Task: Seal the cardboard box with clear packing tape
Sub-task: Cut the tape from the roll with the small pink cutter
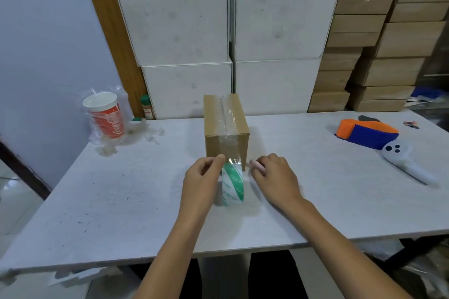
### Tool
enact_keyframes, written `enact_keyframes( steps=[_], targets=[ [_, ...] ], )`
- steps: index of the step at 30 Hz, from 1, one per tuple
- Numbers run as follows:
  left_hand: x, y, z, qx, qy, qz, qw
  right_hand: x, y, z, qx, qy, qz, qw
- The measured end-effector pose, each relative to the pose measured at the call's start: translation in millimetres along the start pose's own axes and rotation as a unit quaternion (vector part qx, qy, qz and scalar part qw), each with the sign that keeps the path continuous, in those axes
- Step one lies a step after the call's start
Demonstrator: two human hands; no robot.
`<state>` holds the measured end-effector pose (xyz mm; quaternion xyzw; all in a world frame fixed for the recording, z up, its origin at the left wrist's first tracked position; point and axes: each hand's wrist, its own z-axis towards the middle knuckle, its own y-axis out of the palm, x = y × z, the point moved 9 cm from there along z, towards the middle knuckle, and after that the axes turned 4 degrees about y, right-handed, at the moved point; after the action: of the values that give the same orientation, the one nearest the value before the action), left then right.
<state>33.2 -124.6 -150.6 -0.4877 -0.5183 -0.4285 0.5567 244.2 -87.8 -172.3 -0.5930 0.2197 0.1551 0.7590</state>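
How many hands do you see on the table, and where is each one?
2. The left hand pinches the tape beside the tape roll, in front of the cardboard box. The right hand lies right of the roll, fingers curled.

A single head-worn view looks forward and steeply down from above the near edge of the white counter (109, 201). The cardboard box (226, 128) sits close to the frame's centre and serves as landmark: the lens stands on its near side, close enough that both forearms enter from the bottom edge. Beyond the box the view reaches stacked white cartons (184, 19); wide-angle bending curves the counter's edges to either side of the box.
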Motion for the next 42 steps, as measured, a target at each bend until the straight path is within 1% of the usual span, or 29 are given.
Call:
enact_keyframes(
  steps=[5,7,9,12,16,17,19,23,28,30,36,40,42],
  targets=[
    [8,8,5,-0.011,0.009,-0.008,1.0,-1,0,6,0.015,0.022,0.014,1.0],
    [12,12,8,-0.016,0.015,-0.01,1.0,0,-2,6,0.029,0.021,0.056,0.998],
    [16,14,10,-0.016,0.024,-0.01,1.0,1,-8,4,0.044,0.035,0.131,0.99],
    [21,14,13,-0.01,0.036,-0.04,0.998,1,-29,-7,0.075,0.062,0.265,0.959],
    [18,17,14,-0.012,0.028,-0.083,0.996,-16,-62,-20,0.094,0.065,0.414,0.903],
    [17,18,14,-0.011,0.028,-0.085,0.996,-24,-69,-21,0.089,0.06,0.446,0.889],
    [15,18,14,-0.005,0.031,-0.085,0.996,-40,-75,-21,0.054,0.051,0.483,0.873],
    [14,19,14,-0.009,0.045,-0.109,0.993,-63,-65,-22,-0.044,0.045,0.514,0.855],
    [9,21,13,-0.008,0.049,-0.102,0.994,-71,-48,-21,-0.098,0.033,0.534,0.839],
    [7,22,14,-0.011,0.046,-0.113,0.992,-70,-42,-19,-0.109,0.041,0.527,0.842],
    [4,20,15,0.0,0.055,-0.105,0.993,-68,-44,-10,-0.1,0.061,0.459,0.88],
    [-2,22,12,-0.013,0.049,-0.119,0.992,-70,-48,-11,-0.107,0.056,0.487,0.865],
    [-2,23,12,-0.016,0.055,-0.119,0.991,-67,-47,-15,-0.103,0.056,0.476,0.872]
  ],
)
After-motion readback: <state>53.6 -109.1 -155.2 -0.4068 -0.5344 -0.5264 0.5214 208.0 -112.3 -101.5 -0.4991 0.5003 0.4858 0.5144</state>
